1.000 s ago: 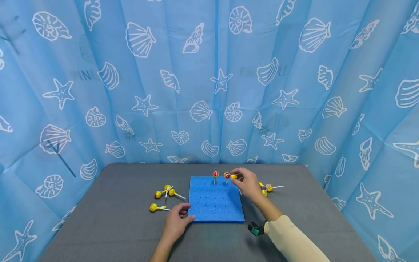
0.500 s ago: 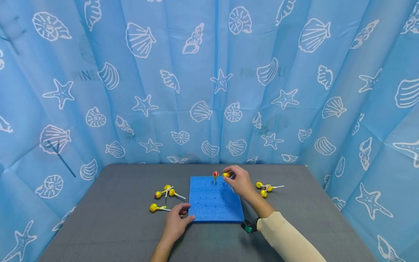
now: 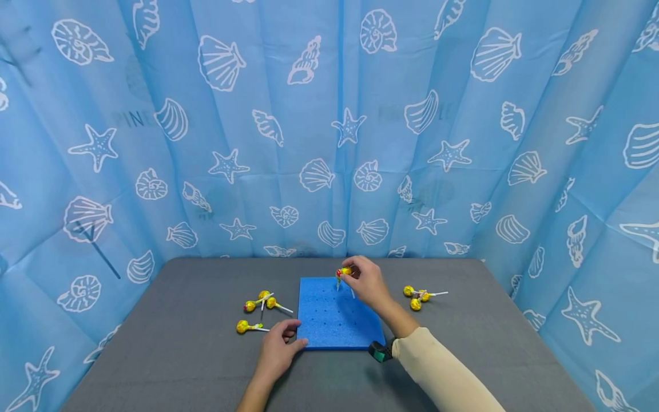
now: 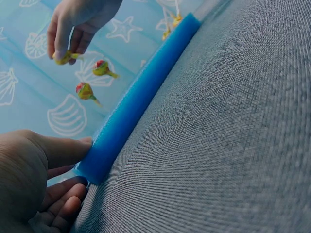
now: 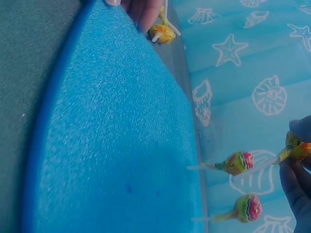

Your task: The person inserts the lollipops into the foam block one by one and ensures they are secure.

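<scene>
My right hand (image 3: 366,281) pinches a lollipop in a yellow wrapper (image 5: 295,148) between thumb and fingers, over the back part of a blue foam board (image 3: 334,336). Its white stick points down and toward the board in the right wrist view. Two lollipops, one (image 5: 238,163) beside the other (image 5: 249,208), stand upright in the board's back row, red tops up. In the head view the right hand covers one of them. At the board's front left corner my left hand (image 3: 276,350) holds on, thumb on the front edge and fingers along the side. Small holes dot the board.
Several yellow lollipops (image 3: 271,303) lie left of the board, one (image 3: 242,327) closer to the left hand. Another small pile of lollipops (image 3: 415,304) lies to the right. A grey cloth covers the table (image 3: 170,343); a blue shell-print curtain (image 3: 329,143) hangs behind.
My right hand has moved left with its lollipop, from the board's back right corner past one standing lollipop to near the other. The left hand stays at the corner.
</scene>
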The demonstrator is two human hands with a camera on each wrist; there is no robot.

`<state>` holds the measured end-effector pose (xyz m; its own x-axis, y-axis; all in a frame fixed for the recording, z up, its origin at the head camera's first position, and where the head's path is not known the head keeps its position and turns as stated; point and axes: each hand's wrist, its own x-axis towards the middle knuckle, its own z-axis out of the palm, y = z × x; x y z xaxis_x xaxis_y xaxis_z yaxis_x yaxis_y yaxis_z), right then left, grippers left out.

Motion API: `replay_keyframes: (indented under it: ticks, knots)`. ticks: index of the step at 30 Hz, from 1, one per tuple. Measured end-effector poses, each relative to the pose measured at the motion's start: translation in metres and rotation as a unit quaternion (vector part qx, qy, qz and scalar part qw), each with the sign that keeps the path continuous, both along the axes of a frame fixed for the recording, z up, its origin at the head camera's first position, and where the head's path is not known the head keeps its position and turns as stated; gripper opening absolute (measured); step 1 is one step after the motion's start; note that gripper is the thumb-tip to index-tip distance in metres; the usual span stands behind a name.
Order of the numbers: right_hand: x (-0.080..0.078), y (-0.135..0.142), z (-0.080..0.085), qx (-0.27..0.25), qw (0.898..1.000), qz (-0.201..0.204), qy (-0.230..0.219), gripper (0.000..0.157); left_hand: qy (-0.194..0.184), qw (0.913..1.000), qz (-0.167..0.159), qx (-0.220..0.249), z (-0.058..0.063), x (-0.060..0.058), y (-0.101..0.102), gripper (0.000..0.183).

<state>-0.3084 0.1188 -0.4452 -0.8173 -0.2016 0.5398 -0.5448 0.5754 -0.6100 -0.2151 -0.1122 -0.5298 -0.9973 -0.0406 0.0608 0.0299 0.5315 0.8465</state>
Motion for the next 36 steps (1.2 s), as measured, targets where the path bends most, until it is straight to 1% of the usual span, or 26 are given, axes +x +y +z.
replay_keyframes:
  ticks: [4,10,17,25,28,33,36]
  knots:
    - [-0.002,-0.005,0.001,-0.008,1.0,0.006,0.0,0.015,0.007,1.0,0.003,-0.002,0.0,0.0,0.001,0.038]
    - [-0.006,-0.01,0.0,-0.03,0.999,0.018,0.007,0.016,0.006,1.0,0.003,-0.003,-0.001,0.0,0.001,0.038]
    - [-0.01,-0.015,-0.005,-0.046,0.998,0.025,0.035,0.016,0.005,1.0,-0.002,-0.006,-0.001,0.0,-0.001,0.039]
    - [-0.014,-0.021,-0.012,-0.03,0.998,-0.02,0.051,0.015,0.011,0.9999,0.001,-0.005,0.0,-0.001,-0.001,0.038]
    - [-0.016,-0.024,-0.012,-0.028,0.997,-0.028,0.068,0.016,0.018,0.9998,0.0,-0.005,0.001,-0.001,-0.001,0.038]
    - [-0.022,-0.028,-0.016,-0.015,0.994,-0.041,0.096,0.018,0.016,0.9999,-0.003,-0.003,0.001,0.0,-0.001,0.038]
    - [-0.026,-0.03,-0.019,-0.011,0.993,-0.042,0.106,0.018,0.011,0.9999,-0.002,-0.002,0.001,0.0,0.0,0.038]
